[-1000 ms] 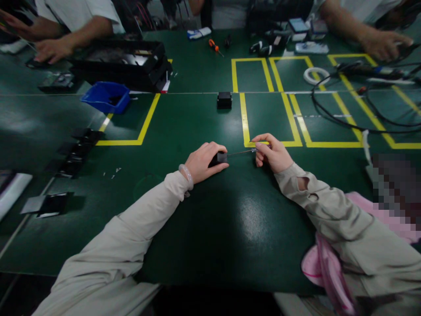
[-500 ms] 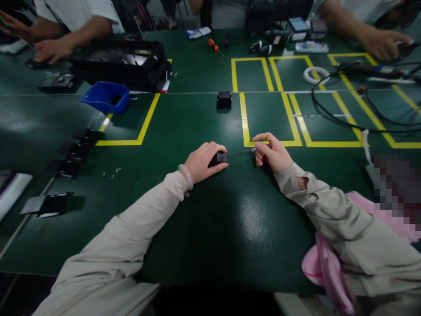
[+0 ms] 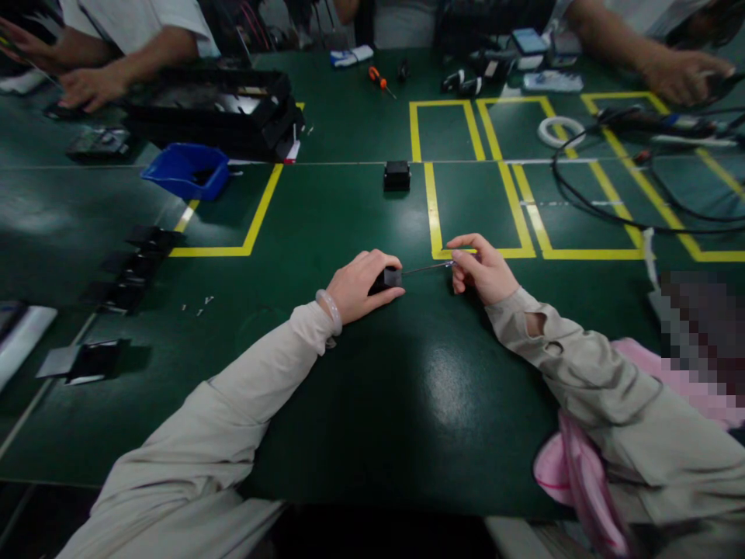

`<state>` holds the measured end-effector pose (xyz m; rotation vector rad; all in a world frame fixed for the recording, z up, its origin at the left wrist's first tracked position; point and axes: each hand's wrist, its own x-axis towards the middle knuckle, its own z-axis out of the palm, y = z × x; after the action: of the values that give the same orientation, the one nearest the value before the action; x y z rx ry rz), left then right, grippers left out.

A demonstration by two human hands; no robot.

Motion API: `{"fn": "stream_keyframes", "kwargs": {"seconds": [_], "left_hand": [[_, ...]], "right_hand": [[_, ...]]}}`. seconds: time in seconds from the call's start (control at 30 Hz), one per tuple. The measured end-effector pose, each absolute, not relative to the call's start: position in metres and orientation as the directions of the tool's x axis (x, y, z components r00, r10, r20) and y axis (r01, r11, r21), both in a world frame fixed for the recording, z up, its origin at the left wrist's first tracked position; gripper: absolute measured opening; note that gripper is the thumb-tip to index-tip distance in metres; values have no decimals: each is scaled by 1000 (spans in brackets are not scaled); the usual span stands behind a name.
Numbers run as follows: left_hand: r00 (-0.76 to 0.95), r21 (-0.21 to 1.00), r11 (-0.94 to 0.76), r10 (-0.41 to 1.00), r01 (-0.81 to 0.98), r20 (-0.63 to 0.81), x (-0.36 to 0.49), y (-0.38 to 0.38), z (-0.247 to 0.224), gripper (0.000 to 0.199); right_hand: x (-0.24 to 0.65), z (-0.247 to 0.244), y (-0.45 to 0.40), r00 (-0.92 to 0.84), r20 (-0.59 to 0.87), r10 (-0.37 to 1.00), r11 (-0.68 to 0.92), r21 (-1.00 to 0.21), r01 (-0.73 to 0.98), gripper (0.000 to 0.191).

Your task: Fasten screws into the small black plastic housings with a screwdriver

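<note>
My left hand [image 3: 364,286] is closed around a small black box-shaped part [image 3: 392,278] on the green table. Between the thumb and fingers of my right hand [image 3: 482,268] is a screwdriver [image 3: 427,269]; its thin metal shaft points left and its tip meets the side of the black part. The screwdriver's handle is mostly hidden by my fingers. Farther back, a similar black part [image 3: 396,177] stands by itself on the table. Several tiny screws [image 3: 203,305] lie to the left of my left hand.
Black parts [image 3: 131,272] and a blue bin [image 3: 189,172] are at the left, before a long black tray [image 3: 213,112]. An orange screwdriver [image 3: 378,78] lies at the back. Black cables [image 3: 587,203] and pink cloth [image 3: 573,473] are at the right. Co-workers' hands [image 3: 96,87] show across the table.
</note>
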<state>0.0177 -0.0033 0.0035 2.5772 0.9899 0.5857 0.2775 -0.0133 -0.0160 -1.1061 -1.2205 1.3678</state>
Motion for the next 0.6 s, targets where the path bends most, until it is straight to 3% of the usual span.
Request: {"fn": "stream_keyframes", "kwargs": {"seconds": [0.6], "left_hand": [[674,426,-712,688,558,268,18,-4,4,33]], "right_hand": [[278,-15,-14,-152,-17,988,-34,-994,-106,31]]}}
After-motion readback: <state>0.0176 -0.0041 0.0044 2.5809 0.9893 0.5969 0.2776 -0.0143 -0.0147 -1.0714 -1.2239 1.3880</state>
